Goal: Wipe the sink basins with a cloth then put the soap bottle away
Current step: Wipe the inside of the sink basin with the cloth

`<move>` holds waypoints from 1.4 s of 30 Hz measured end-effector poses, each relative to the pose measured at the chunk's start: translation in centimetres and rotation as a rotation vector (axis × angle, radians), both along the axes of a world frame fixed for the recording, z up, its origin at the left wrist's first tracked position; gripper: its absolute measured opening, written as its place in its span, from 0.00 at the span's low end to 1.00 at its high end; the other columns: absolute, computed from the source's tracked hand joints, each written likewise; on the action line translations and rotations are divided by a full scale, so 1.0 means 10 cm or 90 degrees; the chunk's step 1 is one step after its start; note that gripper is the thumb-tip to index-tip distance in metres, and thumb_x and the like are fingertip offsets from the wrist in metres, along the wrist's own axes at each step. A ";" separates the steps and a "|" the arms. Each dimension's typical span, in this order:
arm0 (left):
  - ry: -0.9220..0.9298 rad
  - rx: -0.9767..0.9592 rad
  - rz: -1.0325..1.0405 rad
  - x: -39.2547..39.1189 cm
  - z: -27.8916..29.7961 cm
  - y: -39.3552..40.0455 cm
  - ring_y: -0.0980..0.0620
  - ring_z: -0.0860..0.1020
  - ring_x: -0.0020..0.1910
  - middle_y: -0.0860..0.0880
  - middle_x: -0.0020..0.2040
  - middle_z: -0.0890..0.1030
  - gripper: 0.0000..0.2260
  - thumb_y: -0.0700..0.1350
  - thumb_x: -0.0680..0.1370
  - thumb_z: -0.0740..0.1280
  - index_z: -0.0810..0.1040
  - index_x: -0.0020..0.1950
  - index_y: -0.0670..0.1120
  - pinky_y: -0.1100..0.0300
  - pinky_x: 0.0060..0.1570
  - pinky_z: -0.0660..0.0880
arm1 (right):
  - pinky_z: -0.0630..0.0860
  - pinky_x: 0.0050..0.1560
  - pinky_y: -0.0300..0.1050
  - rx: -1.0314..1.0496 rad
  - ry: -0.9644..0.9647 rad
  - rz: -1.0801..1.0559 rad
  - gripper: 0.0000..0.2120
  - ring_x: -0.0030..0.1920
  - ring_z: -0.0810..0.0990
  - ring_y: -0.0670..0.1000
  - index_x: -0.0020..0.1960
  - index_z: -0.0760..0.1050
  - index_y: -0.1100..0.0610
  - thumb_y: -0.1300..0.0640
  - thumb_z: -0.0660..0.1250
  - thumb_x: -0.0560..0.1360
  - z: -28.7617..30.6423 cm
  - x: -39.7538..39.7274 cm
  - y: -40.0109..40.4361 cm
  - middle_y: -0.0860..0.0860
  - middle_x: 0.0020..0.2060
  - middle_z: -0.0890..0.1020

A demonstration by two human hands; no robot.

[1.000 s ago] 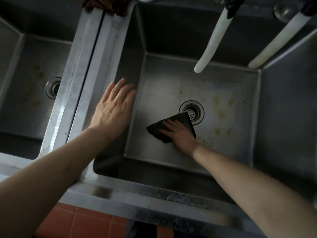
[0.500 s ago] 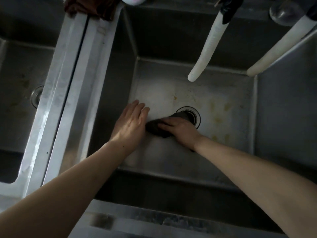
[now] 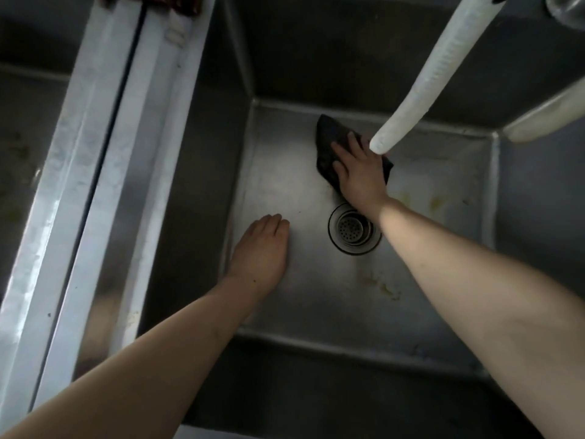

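Note:
A deep steel sink basin (image 3: pixel 437 274) fills the view, with a round drain strainer (image 3: pixel 351 231) in its floor. My right hand (image 3: pixel 361 174) presses a dark cloth (image 3: pixel 329 137) flat against the basin floor, behind the drain and near the back wall. Its fingers lie spread on the cloth. My left hand (image 3: pixel 262 251) rests on the basin floor to the left of the drain, fingers bent under, holding nothing. No soap bottle shows in this view.
A white hose spout (image 3: pixel 421 80) hangs over the basin just above my right hand, and a second one (image 3: pixel 547 118) enters from the right. A steel divider ridge (image 3: pixel 104 172) separates this basin from another basin (image 3: pixel 28 172) on the left. Yellowish stains (image 3: pixel 440 201) mark the floor.
My right hand has slid the cloth from beside the drain toward the back of the basin. My left hand has come off the divider wall and down onto the basin floor.

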State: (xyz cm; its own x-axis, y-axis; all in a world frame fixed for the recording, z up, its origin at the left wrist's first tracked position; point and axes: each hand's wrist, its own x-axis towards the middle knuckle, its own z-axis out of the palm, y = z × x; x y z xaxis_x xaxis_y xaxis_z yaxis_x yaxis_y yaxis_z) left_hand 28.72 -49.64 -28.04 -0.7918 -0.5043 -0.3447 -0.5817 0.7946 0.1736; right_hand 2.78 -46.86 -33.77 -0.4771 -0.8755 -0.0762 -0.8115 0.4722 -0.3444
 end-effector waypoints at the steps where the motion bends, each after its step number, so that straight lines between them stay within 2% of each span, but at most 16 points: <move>1: -0.010 0.011 0.004 0.01 -0.04 0.02 0.35 0.80 0.59 0.35 0.61 0.81 0.25 0.39 0.71 0.52 0.79 0.62 0.35 0.43 0.63 0.76 | 0.62 0.76 0.66 0.010 -0.003 0.005 0.25 0.78 0.64 0.65 0.76 0.72 0.50 0.47 0.55 0.82 0.00 0.06 0.02 0.58 0.78 0.69; 4: -0.022 0.034 0.023 0.04 -0.10 0.04 0.35 0.79 0.60 0.35 0.62 0.80 0.22 0.38 0.72 0.56 0.78 0.63 0.35 0.44 0.65 0.75 | 0.67 0.72 0.64 -0.001 0.020 0.117 0.24 0.74 0.70 0.65 0.74 0.74 0.49 0.48 0.56 0.80 0.03 0.39 0.18 0.58 0.76 0.72; 7: -0.010 0.036 0.032 0.07 -0.10 0.05 0.36 0.82 0.54 0.35 0.56 0.82 0.25 0.41 0.71 0.49 0.80 0.58 0.35 0.45 0.59 0.79 | 0.68 0.71 0.62 -0.012 0.025 0.225 0.22 0.73 0.72 0.64 0.73 0.76 0.48 0.49 0.59 0.80 -0.01 0.71 0.42 0.57 0.75 0.73; 10: 0.003 0.025 0.014 0.08 -0.11 0.05 0.36 0.82 0.54 0.35 0.56 0.82 0.27 0.42 0.70 0.48 0.80 0.59 0.35 0.46 0.59 0.78 | 0.68 0.72 0.62 -0.036 0.048 0.256 0.21 0.73 0.73 0.63 0.72 0.77 0.47 0.50 0.59 0.81 -0.05 0.69 0.45 0.56 0.74 0.74; 13: 0.008 0.020 0.014 0.04 -0.18 0.02 0.35 0.80 0.58 0.35 0.60 0.81 0.29 0.42 0.70 0.47 0.79 0.62 0.34 0.45 0.63 0.76 | 0.69 0.72 0.61 -0.044 0.068 0.225 0.21 0.72 0.74 0.63 0.72 0.77 0.48 0.53 0.63 0.79 -0.05 0.42 0.29 0.57 0.74 0.75; 16: 0.011 0.027 0.013 -0.03 -0.21 0.02 0.35 0.77 0.65 0.35 0.66 0.78 0.32 0.43 0.71 0.44 0.76 0.67 0.35 0.45 0.69 0.70 | 0.70 0.71 0.64 -0.063 0.083 0.140 0.24 0.71 0.74 0.66 0.72 0.76 0.52 0.61 0.69 0.76 -0.03 0.06 0.16 0.58 0.73 0.76; 18: 0.012 0.040 0.020 -0.06 -0.21 0.05 0.36 0.74 0.68 0.36 0.69 0.76 0.33 0.43 0.71 0.44 0.74 0.69 0.35 0.46 0.72 0.67 | 0.70 0.72 0.65 -0.055 0.069 0.072 0.23 0.71 0.73 0.67 0.74 0.75 0.53 0.62 0.66 0.79 0.02 -0.19 0.15 0.59 0.73 0.75; 21: 0.012 0.048 0.014 -0.10 -0.23 0.12 0.37 0.74 0.69 0.37 0.71 0.75 0.32 0.43 0.72 0.44 0.74 0.70 0.36 0.46 0.73 0.66 | 0.69 0.73 0.63 -0.002 0.065 -0.013 0.22 0.74 0.71 0.64 0.76 0.71 0.49 0.57 0.59 0.82 -0.05 -0.49 0.25 0.59 0.74 0.73; 24: -0.005 0.063 0.011 -0.14 -0.22 0.15 0.38 0.70 0.73 0.38 0.74 0.71 0.28 0.40 0.74 0.50 0.72 0.72 0.38 0.47 0.76 0.62 | 0.65 0.75 0.59 0.007 0.049 -0.078 0.24 0.76 0.68 0.61 0.77 0.69 0.46 0.53 0.55 0.82 -0.15 -0.51 0.37 0.56 0.77 0.70; 26: -0.020 0.072 0.011 -0.18 -0.19 0.14 0.40 0.66 0.76 0.40 0.77 0.67 0.25 0.38 0.77 0.55 0.69 0.75 0.39 0.48 0.78 0.59 | 0.64 0.76 0.59 0.012 0.032 -0.114 0.25 0.76 0.67 0.63 0.78 0.69 0.47 0.53 0.54 0.81 -0.12 -0.40 0.43 0.58 0.78 0.69; 28: -0.030 0.075 0.012 -0.21 -0.18 0.13 0.41 0.64 0.77 0.42 0.79 0.65 0.25 0.37 0.78 0.58 0.67 0.77 0.40 0.49 0.78 0.57 | 0.67 0.74 0.61 0.006 0.039 -0.079 0.26 0.73 0.71 0.66 0.75 0.73 0.50 0.54 0.54 0.79 -0.08 -0.23 0.48 0.60 0.76 0.72; 31: -0.048 0.067 0.006 -0.24 -0.20 0.11 0.43 0.64 0.77 0.43 0.79 0.65 0.25 0.38 0.79 0.58 0.66 0.77 0.41 0.50 0.78 0.57 | 0.73 0.69 0.63 -0.052 0.040 0.117 0.23 0.68 0.76 0.69 0.70 0.79 0.54 0.57 0.58 0.77 -0.10 0.15 0.50 0.62 0.71 0.77; 34: -0.073 0.075 0.005 -0.22 -0.22 0.12 0.44 0.66 0.76 0.44 0.80 0.64 0.26 0.39 0.79 0.58 0.66 0.78 0.42 0.51 0.77 0.57 | 0.63 0.75 0.65 -0.036 -0.005 0.207 0.23 0.75 0.70 0.68 0.73 0.76 0.52 0.61 0.66 0.79 -0.03 0.38 0.30 0.60 0.75 0.72; 37: -0.086 0.084 0.007 -0.22 -0.24 0.13 0.44 0.64 0.77 0.44 0.81 0.61 0.27 0.39 0.79 0.58 0.63 0.79 0.42 0.52 0.78 0.56 | 0.57 0.79 0.62 -0.004 -0.005 0.207 0.26 0.78 0.65 0.66 0.76 0.72 0.51 0.64 0.64 0.79 0.01 0.23 0.04 0.59 0.78 0.69; 40: -0.085 0.078 0.013 -0.20 -0.28 0.13 0.44 0.65 0.77 0.45 0.81 0.62 0.27 0.39 0.78 0.59 0.64 0.79 0.43 0.50 0.78 0.56 | 0.60 0.80 0.60 -0.027 0.010 0.132 0.24 0.78 0.67 0.63 0.77 0.71 0.55 0.65 0.60 0.82 0.19 -0.11 -0.06 0.58 0.77 0.70; 42: -0.081 0.072 0.013 -0.18 -0.30 0.15 0.43 0.67 0.76 0.44 0.80 0.64 0.27 0.39 0.77 0.57 0.66 0.78 0.41 0.48 0.77 0.59 | 0.63 0.78 0.56 -0.034 -0.015 0.044 0.20 0.77 0.68 0.59 0.77 0.71 0.56 0.61 0.59 0.85 0.24 -0.36 -0.03 0.56 0.76 0.72</move>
State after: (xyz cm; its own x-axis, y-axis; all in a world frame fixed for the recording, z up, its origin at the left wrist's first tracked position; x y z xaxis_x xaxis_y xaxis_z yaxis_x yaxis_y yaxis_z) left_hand 26.92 -48.18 -31.03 -0.7281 -0.4722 -0.4970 -0.6204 0.7622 0.1847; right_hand -0.80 -47.19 -31.36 -0.4136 -0.9096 -0.0387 -0.8332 0.3953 -0.3866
